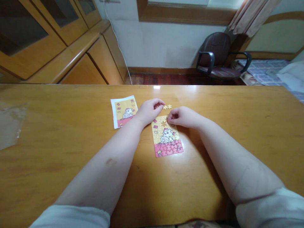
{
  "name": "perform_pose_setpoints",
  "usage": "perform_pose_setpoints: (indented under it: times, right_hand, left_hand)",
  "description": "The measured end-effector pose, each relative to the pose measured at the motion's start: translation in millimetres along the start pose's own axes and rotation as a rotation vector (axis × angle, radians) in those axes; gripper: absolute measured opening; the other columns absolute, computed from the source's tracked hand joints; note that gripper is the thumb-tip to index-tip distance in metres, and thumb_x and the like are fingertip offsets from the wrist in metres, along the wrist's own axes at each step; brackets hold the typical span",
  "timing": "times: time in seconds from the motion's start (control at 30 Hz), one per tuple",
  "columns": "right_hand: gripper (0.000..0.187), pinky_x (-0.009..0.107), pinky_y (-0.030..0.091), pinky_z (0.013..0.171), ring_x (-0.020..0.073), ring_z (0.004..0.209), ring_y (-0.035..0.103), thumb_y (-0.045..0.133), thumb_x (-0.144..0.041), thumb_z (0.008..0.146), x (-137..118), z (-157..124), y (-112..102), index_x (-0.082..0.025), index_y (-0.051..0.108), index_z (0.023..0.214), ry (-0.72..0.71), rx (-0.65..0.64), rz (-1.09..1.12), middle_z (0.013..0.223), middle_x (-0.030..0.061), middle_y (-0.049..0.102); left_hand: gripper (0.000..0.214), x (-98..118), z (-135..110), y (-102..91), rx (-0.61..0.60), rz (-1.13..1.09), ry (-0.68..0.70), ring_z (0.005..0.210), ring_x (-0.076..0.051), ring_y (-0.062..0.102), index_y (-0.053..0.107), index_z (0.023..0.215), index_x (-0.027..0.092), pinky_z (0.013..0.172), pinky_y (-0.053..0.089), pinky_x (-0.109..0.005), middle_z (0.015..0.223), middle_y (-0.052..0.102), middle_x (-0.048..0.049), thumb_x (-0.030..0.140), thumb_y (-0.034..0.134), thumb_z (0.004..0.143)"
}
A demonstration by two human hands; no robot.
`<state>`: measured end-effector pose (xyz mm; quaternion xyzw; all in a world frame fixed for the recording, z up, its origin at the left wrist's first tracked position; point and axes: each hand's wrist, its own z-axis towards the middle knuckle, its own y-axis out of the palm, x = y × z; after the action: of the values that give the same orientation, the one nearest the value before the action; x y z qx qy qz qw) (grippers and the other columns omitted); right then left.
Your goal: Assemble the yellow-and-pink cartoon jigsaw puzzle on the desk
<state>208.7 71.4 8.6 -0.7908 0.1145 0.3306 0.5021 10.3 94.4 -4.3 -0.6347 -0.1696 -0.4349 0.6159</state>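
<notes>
A nearly filled jigsaw puzzle [163, 136] lies flat on the table, showing a white cartoon animal on yellow above a pink band. A gap shows in its upper part. My right hand [181, 116] is closed in a pinch at the puzzle's upper right edge, on what looks like a yellow puzzle piece mostly hidden by the fingers. Just beyond the puzzle lie a few loose yellow puzzle pieces [169, 106]. Beside them is my left hand [150, 110], its fingers bent and its thumb a little apart from the index finger; nothing shows held in it.
A printed reference picture [125, 109] with the same design lies left of the puzzle, partly behind my left forearm. A clear plastic bag [10, 126] is at the table's far left. Past the wooden table [71, 158] stand a cabinet [78, 60] and an office chair [217, 57].
</notes>
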Motion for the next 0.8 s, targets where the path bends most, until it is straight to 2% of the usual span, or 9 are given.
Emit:
perform_pose_setpoints:
  times: [0.8]
  right_hand:
    - [0.01,0.026,0.042,0.061,0.0133,0.064,0.058,0.068,-0.021,0.071,-2.7,-0.4,0.4,-0.02,0.072,0.08,-0.004,-0.002,-0.001,0.071,0.0002,0.068]
  left_hand:
    - [0.017,0.9,0.5,-0.5,-0.01,0.024,-0.001,0.077,-0.014,0.062,0.069,0.098,0.019,0.079,0.05,-0.03,0.089,0.072,-0.0022,0.023,0.056,0.088]
